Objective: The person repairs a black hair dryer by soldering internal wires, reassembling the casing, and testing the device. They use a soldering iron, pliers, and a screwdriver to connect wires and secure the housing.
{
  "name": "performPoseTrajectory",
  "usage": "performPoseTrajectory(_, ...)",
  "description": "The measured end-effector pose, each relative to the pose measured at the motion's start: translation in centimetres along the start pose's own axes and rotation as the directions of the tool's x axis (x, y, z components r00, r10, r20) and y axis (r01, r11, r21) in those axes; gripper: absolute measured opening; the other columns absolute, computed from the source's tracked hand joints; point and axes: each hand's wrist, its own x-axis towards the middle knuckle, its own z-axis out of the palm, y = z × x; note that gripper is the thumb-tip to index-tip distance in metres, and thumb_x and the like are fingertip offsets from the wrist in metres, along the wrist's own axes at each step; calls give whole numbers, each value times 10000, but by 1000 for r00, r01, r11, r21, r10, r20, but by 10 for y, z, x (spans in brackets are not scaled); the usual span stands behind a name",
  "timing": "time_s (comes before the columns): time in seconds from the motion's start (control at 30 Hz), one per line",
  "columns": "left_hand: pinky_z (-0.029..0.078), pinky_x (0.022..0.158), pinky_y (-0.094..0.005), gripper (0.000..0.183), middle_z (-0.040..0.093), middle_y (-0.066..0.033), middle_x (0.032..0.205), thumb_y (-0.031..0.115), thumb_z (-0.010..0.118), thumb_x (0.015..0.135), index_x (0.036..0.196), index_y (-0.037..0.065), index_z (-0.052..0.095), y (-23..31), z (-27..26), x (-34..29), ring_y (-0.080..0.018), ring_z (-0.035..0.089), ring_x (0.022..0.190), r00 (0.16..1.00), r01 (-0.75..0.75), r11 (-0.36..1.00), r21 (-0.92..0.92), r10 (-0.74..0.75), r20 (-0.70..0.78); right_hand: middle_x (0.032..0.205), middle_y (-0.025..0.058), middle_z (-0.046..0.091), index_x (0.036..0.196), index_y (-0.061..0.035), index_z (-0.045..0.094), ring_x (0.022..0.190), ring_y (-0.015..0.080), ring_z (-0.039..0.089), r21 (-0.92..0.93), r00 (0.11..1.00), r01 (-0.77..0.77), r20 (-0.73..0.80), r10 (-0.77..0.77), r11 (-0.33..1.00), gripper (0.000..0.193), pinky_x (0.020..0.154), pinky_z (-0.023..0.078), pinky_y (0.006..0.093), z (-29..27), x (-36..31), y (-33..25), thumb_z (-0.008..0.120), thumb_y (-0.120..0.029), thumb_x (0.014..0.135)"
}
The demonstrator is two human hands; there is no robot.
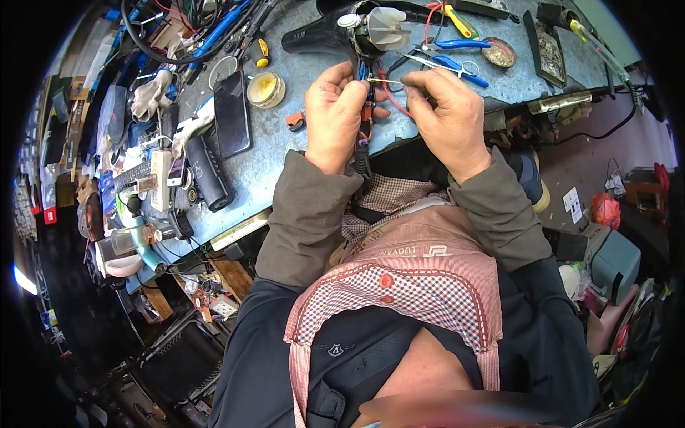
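Observation:
A black hair dryer [314,38] lies opened on the bench, its pale fan wheel [387,28] exposed. My left hand [330,118] is closed round its opened handle, where wires and small parts show; fingertips appear on the far side. A thin yellowish strand [385,80], perhaps a wire, stretches between my left thumb and my right hand [449,118], which pinches its right end. A red wire [393,98] loops from the handle toward my right fingers. Just beyond that hand lie blue-handled pliers [460,71] and metal scissors or forceps [469,68].
Left of my hands are an amber-filled jar [266,89], an orange clip-like piece [295,122], a dark phone [232,115] and a black cylinder [208,175]. A round tin [498,53] and a dark tray [546,51] stand right. The bench [267,167] edge runs below my hands.

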Motion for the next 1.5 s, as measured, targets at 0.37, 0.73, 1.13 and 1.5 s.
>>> performPoseTrajectory(0.37, 668, 676, -312, 472, 721, -177, 1049, 68, 571, 1023, 1401, -201, 482, 1, 0, -1, -180, 754, 849, 1000, -3, 1000, -21, 2, -18, 853, 114, 719, 998, -19, 741, 722, 244, 708, 194, 986, -168, 23, 166, 967, 88, 636, 542, 344, 6, -3, 0, 730, 2, 913)
performPoseTrajectory(0.73, 670, 666, -311, 428, 730, -177, 1041, 64, 565, 1024, 1364, -192, 516, 0, -1, 0, -181, 760, 844, 999, -10, 1000, -26, 9, -33, 848, 120, 717, 996, -20, 737, 729, 256, 713, 159, 990, -138, 25, 136, 978, 79, 650, 551, 351, 11, -4, 5, 723, -15, 918)
performPoseTrajectory(1.13, 676, 676, -316, 431, 728, -175, 1031, 60, 567, 1025, 1370, -193, 512, 1, 0, 0, -188, 764, 858, 1000, -12, 999, -47, 12, -15, 849, 125, 719, 1002, -13, 743, 725, 245, 717, 175, 987, -161, 24, 159, 971, 95, 643, 551, 341, 11, -7, 7, 731, -11, 908)
performPoseTrajectory(1.5, 665, 654, -304, 353, 739, -164, 1028, 58, 564, 1015, 1298, -153, 572, 0, 1, -1, -177, 755, 809, 999, -14, 999, -51, 12, -38, 885, 88, 742, 1010, 42, 729, 760, 124, 732, 341, 982, -176, 1, 187, 923, 59, 663, 571, 260, 10, 2, -11, 717, 24, 955)
